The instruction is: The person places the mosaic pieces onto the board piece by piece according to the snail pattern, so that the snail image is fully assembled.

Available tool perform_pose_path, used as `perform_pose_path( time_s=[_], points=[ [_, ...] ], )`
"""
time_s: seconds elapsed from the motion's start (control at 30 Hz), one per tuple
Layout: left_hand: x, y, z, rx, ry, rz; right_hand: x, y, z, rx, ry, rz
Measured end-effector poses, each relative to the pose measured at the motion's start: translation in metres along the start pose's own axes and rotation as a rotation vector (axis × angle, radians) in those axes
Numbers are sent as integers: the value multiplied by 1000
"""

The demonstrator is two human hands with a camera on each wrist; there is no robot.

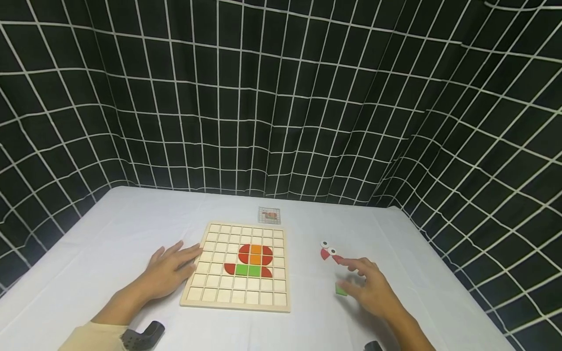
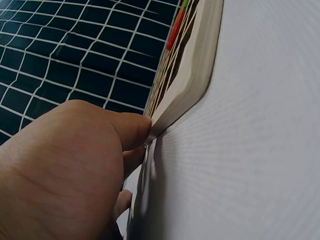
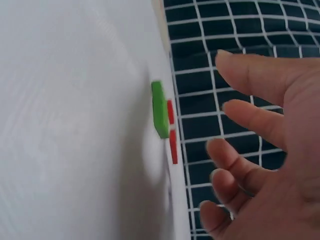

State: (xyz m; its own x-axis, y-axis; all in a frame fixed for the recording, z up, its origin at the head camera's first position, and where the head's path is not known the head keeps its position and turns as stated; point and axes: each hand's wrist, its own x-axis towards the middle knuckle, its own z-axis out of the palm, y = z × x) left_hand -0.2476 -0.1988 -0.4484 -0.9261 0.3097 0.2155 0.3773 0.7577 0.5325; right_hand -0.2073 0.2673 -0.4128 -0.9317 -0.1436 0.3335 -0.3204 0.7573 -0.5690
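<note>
Head view: a green tile [image 1: 340, 290] is partly covered by the thumb of the right hand [image 1: 371, 290], the nearer hand; its long axis cannot be told. Red quarter-circle tiles [image 1: 324, 254] are seen beyond, by the index fingertip. The wooden grid board [image 1: 234, 306], farther left, is touched by the left hand [image 1: 171, 270].

Left wrist view: the board's edge is met by the thumb; nothing is seen pinched.

Right wrist view: fingers are spread, nothing held.

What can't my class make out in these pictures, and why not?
- Head view: fine details of the picture card, too small.
- Head view: part of the green piece, covered by the right hand.
- Left wrist view: the rest of the board, cut off by the top edge.
</note>
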Motion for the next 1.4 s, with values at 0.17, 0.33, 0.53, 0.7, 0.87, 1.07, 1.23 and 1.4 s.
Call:
perform_pose_path(
  time_s=[0.17,0.33,0.53,0.7,0.87,1.07,1.23,1.4],
  points=[
    [0,0,1,1,1,2,-2,12,0,-51,-83,93],
    [0,-2,1,5,3,3,-3,17,3,-114,-141,161],
    [0,-3,1,11,1,-1,-4,19,6,-111,-134,134],
    [1,-2,0,12,3,-1,-4,16,7,-114,-121,119],
    [0,-2,0,5,2,-7,-4,12,8,-124,-136,143],
    [-1,-3,3,0,1,-14,-5,13,9,-143,-138,153],
    [-1,-3,0,11,-4,-7,-6,12,11,-138,-139,151],
    [0,-3,-1,10,-1,1,-5,9,12,-142,-131,137]
  ],
)
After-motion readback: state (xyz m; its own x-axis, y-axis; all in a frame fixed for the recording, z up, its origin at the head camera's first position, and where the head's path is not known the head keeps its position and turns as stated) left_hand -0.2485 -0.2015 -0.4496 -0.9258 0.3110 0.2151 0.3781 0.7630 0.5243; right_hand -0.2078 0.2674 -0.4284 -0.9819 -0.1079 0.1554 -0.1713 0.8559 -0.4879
